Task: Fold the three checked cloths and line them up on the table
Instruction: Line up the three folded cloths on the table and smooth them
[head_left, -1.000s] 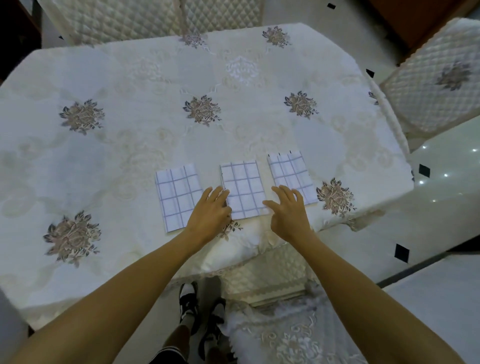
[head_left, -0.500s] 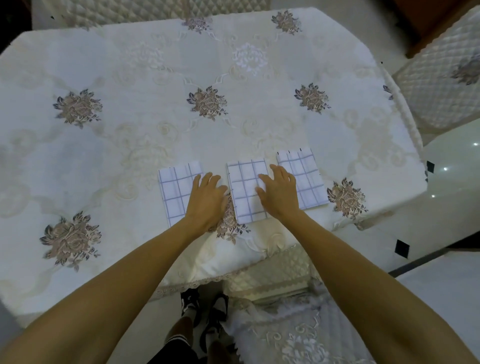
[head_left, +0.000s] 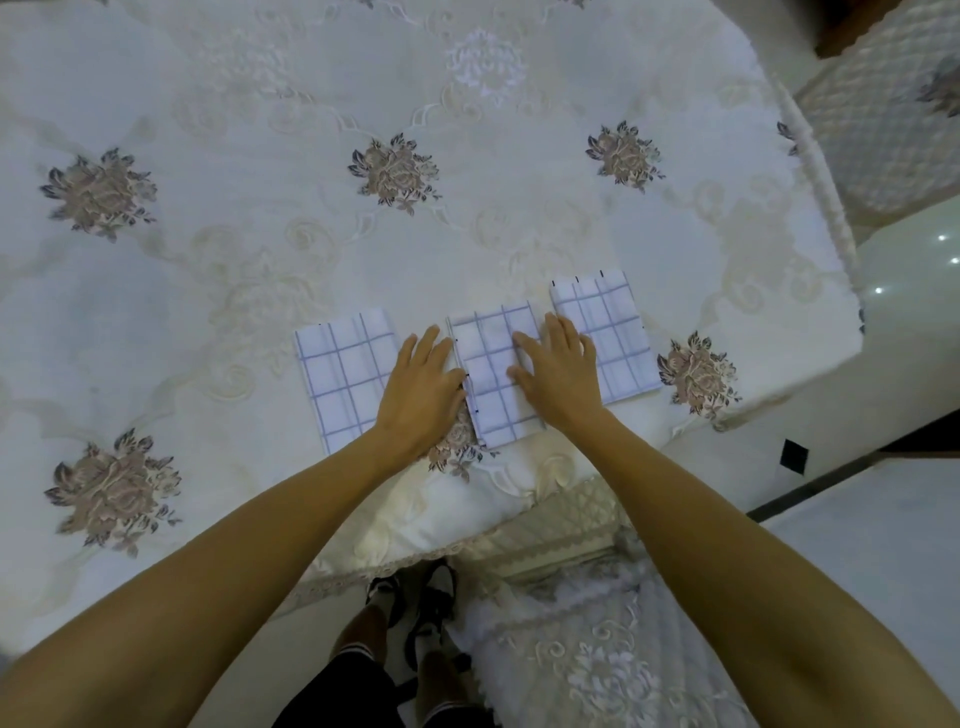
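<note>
The middle cloth (head_left: 493, 387), white with thin blue checks, lies folded into an upright rectangle on the desk (head_left: 249, 171), close to its near edge. Just to the left of it lies the left cloth (head_left: 340, 379), folded the same way, with a narrow strip of desk between them. Just to the right of it, and set slightly farther back, lies the right cloth (head_left: 615, 338), so the three form a row. The right hand (head_left: 558, 382) rests palm down on the middle cloth's right half, fingers straight and slightly spread, its outer edge lying over the right cloth's left border; its grip is apart and clamped on nothing. The left hand (head_left: 423, 395) lies flat in the strip left of the middle cloth, fingers straight, covering the left cloth's right edge; its grip is likewise apart. A cream tablecloth (head_left: 519, 130) with embroidered flowers covers the desk. Nearer than the middle cloth, below the desk's edge, the person's shoes (head_left: 410, 597) stand on a pale floor (head_left: 883, 545).
</note>
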